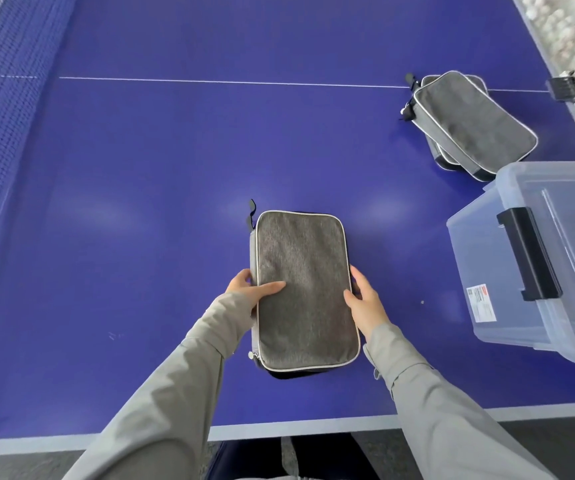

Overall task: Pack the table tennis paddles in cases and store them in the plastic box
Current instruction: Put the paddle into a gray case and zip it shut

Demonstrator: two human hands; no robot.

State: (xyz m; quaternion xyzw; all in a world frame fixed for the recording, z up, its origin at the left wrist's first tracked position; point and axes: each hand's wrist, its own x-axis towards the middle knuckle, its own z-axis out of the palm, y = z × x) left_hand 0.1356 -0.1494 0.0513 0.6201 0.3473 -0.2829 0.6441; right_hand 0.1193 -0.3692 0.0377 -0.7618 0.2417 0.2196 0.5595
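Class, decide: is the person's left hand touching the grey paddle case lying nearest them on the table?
Touching. The head view shows the left hand gripping the grey paddle case: thumb on top, fingers round its left edge.

Single head-worn wide-angle view, looking forward and steeply down over the blue table [175,150]; near edge close below, net [2,116] at far left.

Matt grey woven-cloth case [305,292], smooth faintly glossy blue table [175,150], clear plastic box [556,258]
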